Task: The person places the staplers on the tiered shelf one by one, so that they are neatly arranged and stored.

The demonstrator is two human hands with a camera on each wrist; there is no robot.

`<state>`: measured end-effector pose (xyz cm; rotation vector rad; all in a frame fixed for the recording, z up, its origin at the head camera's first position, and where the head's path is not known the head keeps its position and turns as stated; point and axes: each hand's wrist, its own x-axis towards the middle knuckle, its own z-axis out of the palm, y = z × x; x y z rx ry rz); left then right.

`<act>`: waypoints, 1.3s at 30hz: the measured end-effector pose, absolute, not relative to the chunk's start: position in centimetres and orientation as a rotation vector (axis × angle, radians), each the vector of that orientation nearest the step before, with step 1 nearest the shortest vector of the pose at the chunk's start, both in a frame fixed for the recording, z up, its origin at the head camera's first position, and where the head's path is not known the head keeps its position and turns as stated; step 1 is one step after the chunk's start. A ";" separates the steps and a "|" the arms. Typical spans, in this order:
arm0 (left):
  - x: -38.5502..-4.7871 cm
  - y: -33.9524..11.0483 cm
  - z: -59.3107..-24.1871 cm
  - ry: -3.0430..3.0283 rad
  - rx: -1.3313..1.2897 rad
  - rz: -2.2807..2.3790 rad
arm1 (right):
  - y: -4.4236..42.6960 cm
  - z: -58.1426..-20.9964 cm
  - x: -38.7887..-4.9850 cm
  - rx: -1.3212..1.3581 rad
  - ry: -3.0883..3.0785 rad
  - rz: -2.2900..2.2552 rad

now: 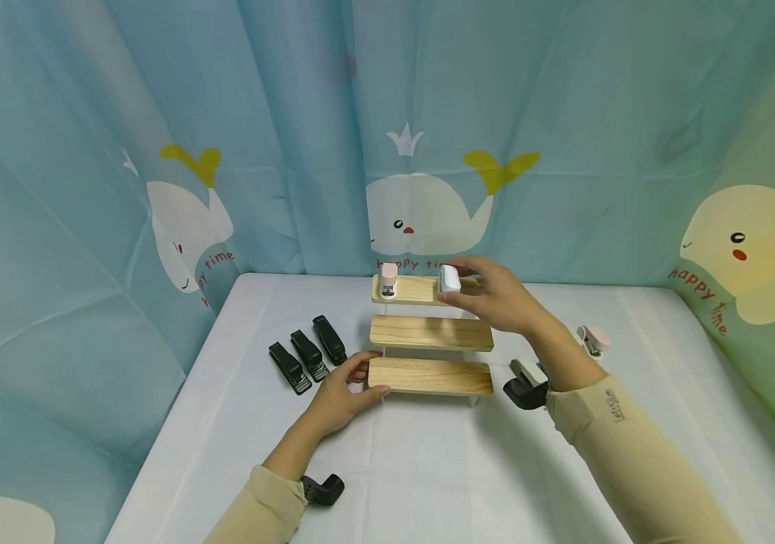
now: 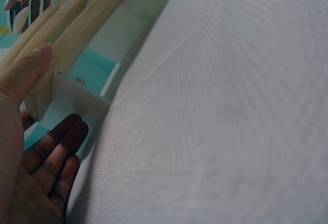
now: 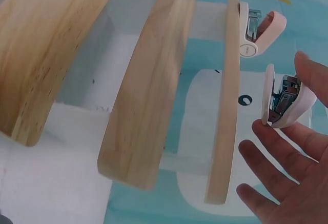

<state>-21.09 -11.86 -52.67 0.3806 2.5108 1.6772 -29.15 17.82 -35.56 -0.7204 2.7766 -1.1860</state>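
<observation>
A three-tier stand has wooden shelves on pale supports. My left hand (image 1: 336,397) grips the left end of the lowest shelf (image 1: 428,376), thumb on the front edge; in the left wrist view the thumb lies over the wood and the other fingers (image 2: 51,170) are below. Between thumb and fingers, my right hand (image 1: 499,298) pinches a white mini stapler (image 1: 449,279) at the right part of the top shelf (image 1: 418,289). The right wrist view shows a small gap between this stapler (image 3: 303,103) and the shelf (image 3: 229,111). A pink-and-white stapler (image 1: 388,279) stands at the top shelf's left end.
Three black staplers (image 1: 307,355) lie on the white table (image 1: 415,468) left of the stand. Another pink-and-white stapler (image 1: 594,341) lies to the right, and a whitish object (image 1: 529,370) shows beside my right wrist. Behind hangs a blue whale-print curtain (image 1: 306,151).
</observation>
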 end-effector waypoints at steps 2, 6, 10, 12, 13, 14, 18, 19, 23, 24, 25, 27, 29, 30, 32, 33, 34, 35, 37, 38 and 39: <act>-21.1 -11.9 -52.7 2.511 0.376 1.676 | 17.6 -35.6 -29.3 -0.738 2.771 -1.192; -21.0 -11.9 -52.7 2.505 0.373 1.681 | 17.1 -35.7 -29.4 -0.749 2.746 -1.225; -21.0 -11.8 -52.6 2.497 0.376 1.689 | 16.5 -35.9 -29.5 -0.750 2.732 -1.245; -20.9 -11.8 -52.6 2.494 0.375 1.691 | 16.1 -36.0 -29.6 -0.756 2.729 -1.257; -20.9 -11.8 -52.6 2.494 0.375 1.691 | 16.0 -36.1 -29.7 -0.761 2.725 -1.264; -20.9 -11.8 -52.6 2.492 0.374 1.691 | 15.9 -36.1 -29.7 -0.762 2.727 -1.266; -20.9 -11.8 -52.7 2.489 0.375 1.692 | 15.5 -36.3 -29.7 -0.759 2.735 -1.256; -20.9 -11.8 -52.7 2.490 0.376 1.691 | 15.4 -36.3 -29.7 -0.757 2.732 -1.254; -21.0 -11.8 -52.8 2.494 0.377 1.689 | 15.0 -36.2 -29.7 -0.744 2.730 -1.239; -20.9 -11.8 -52.8 2.493 0.376 1.691 | 14.9 -36.2 -29.7 -0.740 2.731 -1.234; -21.0 -11.8 -52.7 2.492 0.376 1.693 | 14.8 -36.2 -29.8 -0.740 2.732 -1.229; -21.0 -11.8 -52.7 2.490 0.377 1.694 | 14.7 -36.2 -29.8 -0.739 2.736 -1.216; -21.0 -11.8 -52.7 2.489 0.380 1.698 | 14.5 -36.2 -29.9 -0.739 2.736 -1.209; -21.0 -11.8 -52.7 2.489 0.382 1.696 | 14.4 -36.2 -30.0 -0.739 2.739 -1.202; -21.1 -11.8 -52.7 2.493 0.382 1.691 | 14.3 -36.3 -30.1 -0.736 2.736 -1.202; -21.1 -11.8 -52.6 2.494 0.383 1.689 | 14.2 -36.3 -30.1 -0.730 2.737 -1.201; -21.1 -11.8 -52.6 2.495 0.382 1.688 | 14.1 -36.3 -30.2 -0.725 2.736 -1.199; -21.1 -11.8 -52.6 2.497 0.383 1.686 | 14.1 -36.3 -30.2 -0.720 2.738 -1.196; -21.1 -11.8 -52.5 2.500 0.384 1.682 | 14.0 -36.3 -30.3 -0.706 2.735 -1.194; -21.1 -11.8 -52.5 2.500 0.383 1.682 | 13.9 -36.3 -30.3 -0.701 2.734 -1.192; -21.0 -11.8 -52.5 2.500 0.383 1.681 | 13.9 -36.3 -30.3 -0.696 2.734 -1.191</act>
